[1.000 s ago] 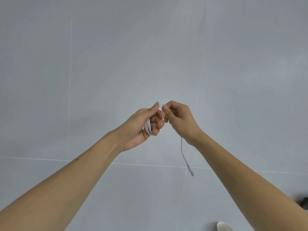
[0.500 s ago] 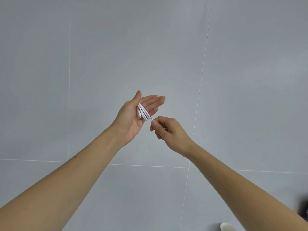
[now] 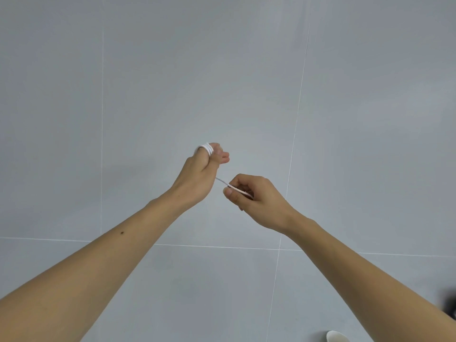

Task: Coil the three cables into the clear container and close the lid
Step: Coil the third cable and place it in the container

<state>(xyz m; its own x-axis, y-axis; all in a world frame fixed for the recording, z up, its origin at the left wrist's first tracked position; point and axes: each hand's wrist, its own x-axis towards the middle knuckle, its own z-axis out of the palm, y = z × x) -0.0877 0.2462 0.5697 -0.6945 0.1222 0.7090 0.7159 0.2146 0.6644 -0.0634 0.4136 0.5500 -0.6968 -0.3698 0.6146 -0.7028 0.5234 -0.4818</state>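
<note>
A thin white cable (image 3: 206, 148) is wound in several loops around the fingers of my left hand (image 3: 200, 174), which is raised in front of a grey tiled wall with its fingers curled. The cable's free end (image 3: 230, 185) runs down and right from the loops. My right hand (image 3: 256, 198) pinches that end between thumb and fingers, just below and right of my left hand. The clear container, its lid and the other cables are out of view.
A white round rim, perhaps a cup (image 3: 336, 336), shows at the bottom edge on the right. A dark blurred object (image 3: 450, 304) sits at the right edge. Grey wall tiles fill the background.
My left hand went from curled to flat and open, then turned over and curled again with the loops on its fingers. My right hand dropped lower and drew in the dangling end.
</note>
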